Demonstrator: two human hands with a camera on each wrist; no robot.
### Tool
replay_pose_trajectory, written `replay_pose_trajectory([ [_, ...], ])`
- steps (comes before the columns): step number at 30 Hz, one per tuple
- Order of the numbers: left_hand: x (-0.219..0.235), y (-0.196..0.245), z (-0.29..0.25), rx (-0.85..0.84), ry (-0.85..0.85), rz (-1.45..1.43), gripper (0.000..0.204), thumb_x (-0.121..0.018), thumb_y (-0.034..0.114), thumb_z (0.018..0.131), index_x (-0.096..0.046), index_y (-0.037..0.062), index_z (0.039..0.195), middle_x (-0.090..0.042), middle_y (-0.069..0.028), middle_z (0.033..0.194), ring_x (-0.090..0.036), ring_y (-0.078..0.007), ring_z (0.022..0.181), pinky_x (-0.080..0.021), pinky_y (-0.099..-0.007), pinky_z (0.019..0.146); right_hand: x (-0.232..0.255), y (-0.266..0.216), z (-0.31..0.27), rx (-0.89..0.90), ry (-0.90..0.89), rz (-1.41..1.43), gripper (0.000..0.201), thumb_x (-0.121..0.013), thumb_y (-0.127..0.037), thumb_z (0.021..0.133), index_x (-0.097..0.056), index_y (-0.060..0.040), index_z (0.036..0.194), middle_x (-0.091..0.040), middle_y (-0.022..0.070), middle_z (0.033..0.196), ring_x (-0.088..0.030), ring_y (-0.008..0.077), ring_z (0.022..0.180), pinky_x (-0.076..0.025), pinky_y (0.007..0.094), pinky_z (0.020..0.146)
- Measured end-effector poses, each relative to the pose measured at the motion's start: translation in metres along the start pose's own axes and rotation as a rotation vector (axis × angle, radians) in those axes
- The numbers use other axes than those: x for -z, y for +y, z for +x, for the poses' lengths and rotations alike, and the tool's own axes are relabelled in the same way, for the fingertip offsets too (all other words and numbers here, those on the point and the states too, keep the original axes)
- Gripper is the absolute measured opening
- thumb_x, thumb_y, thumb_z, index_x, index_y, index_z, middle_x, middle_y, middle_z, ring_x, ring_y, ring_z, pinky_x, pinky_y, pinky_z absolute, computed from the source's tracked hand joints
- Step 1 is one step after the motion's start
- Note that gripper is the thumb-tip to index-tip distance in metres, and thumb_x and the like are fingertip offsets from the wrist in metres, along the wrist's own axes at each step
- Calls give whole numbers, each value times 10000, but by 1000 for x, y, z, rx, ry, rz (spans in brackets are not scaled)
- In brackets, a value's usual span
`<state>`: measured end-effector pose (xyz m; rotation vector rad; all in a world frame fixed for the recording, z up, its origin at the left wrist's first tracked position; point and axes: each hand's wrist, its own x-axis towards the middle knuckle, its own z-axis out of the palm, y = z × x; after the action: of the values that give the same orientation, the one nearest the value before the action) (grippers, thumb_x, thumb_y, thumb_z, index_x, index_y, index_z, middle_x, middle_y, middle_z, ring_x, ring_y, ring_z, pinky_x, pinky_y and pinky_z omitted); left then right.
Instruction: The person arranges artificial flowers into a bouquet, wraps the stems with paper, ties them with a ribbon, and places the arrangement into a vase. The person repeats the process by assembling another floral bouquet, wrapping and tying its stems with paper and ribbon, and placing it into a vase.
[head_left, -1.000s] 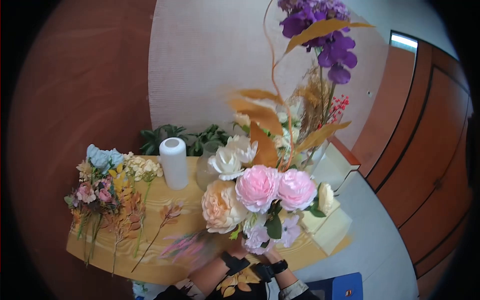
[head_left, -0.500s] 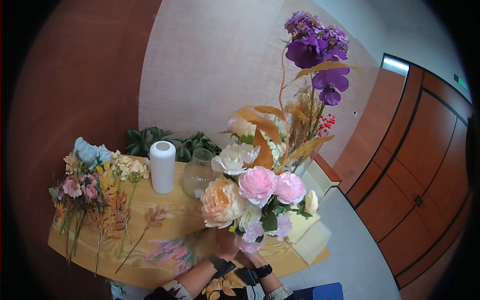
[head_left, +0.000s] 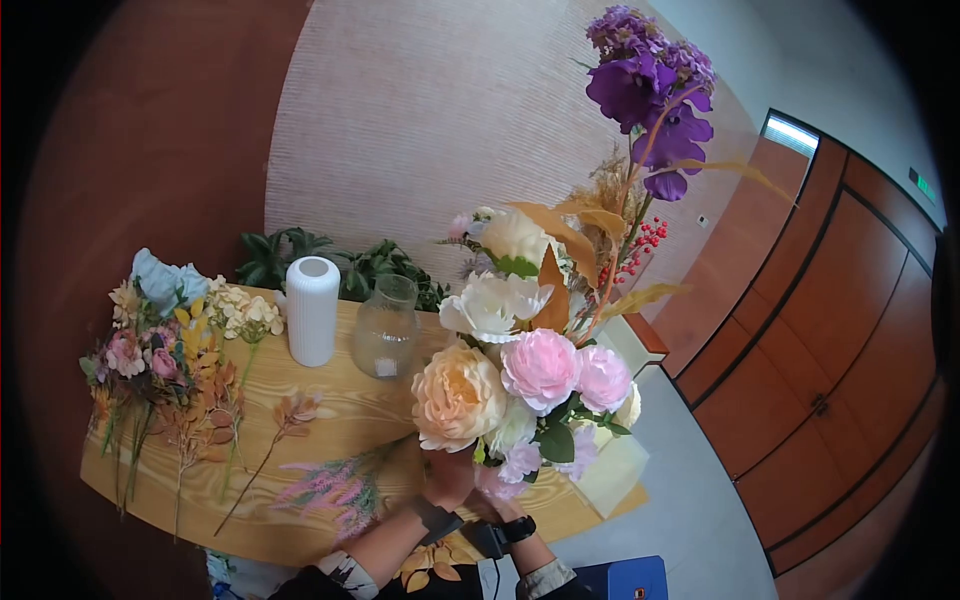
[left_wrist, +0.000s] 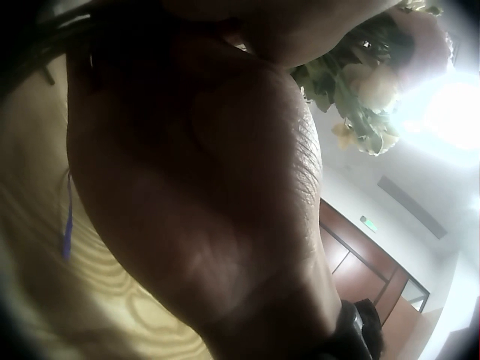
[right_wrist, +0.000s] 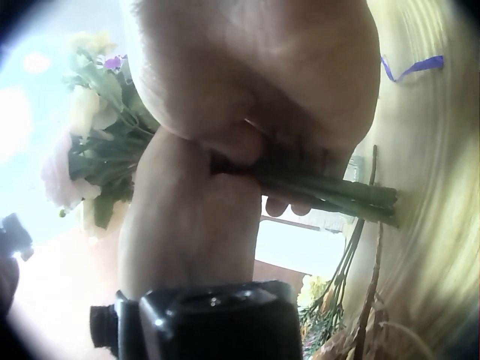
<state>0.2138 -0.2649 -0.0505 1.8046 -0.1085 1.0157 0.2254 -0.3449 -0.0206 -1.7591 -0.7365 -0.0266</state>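
In the head view my left hand (head_left: 448, 478) grips flower stems below a large peach bloom (head_left: 458, 397). Beside it is my right hand (head_left: 497, 508), partly hidden by lilac petals. Pink blooms (head_left: 541, 371), a white bloom (head_left: 495, 306) and brown leaves on a curved stalk top the held bouquet. From the right wrist view, green stems (right_wrist: 341, 196) pass between the two hands, with fingertips (right_wrist: 289, 206) of one hand curled behind them; my right hand (right_wrist: 262, 67) is above my left (right_wrist: 191, 217). My right palm (left_wrist: 195, 172) fills much of the left wrist view.
A white ribbed vase (head_left: 313, 312) and a clear glass vase (head_left: 386, 332) stand at the wooden table's (head_left: 350, 400) back. Loose flowers (head_left: 165, 360) lie at left, pink sprigs (head_left: 335, 490) near the front. Tall purple flowers (head_left: 655, 110) rise behind the bouquet; pale paper (head_left: 615, 475) lies right.
The bouquet has turned, and its curved stalk and brown leaves have swung right, across the purple flowers. The head view has shifted. Both hands stay together at the stems.
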Motion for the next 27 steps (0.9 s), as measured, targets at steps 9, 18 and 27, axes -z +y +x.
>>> replay_pose_trajectory([
  [9,13,11,-1,204,-90,-148,342,-620,157,743,-561,16,1048,-578,-144,1079,-542,-285,1016,-424,-363,855,-10,-10,18,-42,21,24,298,-597,-113,783,-551,-1,1056,-601,77,1007,-567,161,894,-447,282,795],
  [18,12,8,5,339,-97,-253,526,-740,219,614,-571,25,1073,-595,-113,1082,-543,-240,1040,-409,-335,885,-5,-2,9,-131,14,52,304,-604,-113,778,-551,1,1055,-602,77,1004,-569,158,891,-449,280,793],
  [27,13,10,8,228,18,-420,441,-699,161,686,-550,4,1070,-601,-115,1047,-566,-232,986,-412,-335,877,-12,-5,13,-168,1,90,310,-612,-113,773,-552,3,1054,-603,77,1002,-572,155,888,-451,278,791],
])
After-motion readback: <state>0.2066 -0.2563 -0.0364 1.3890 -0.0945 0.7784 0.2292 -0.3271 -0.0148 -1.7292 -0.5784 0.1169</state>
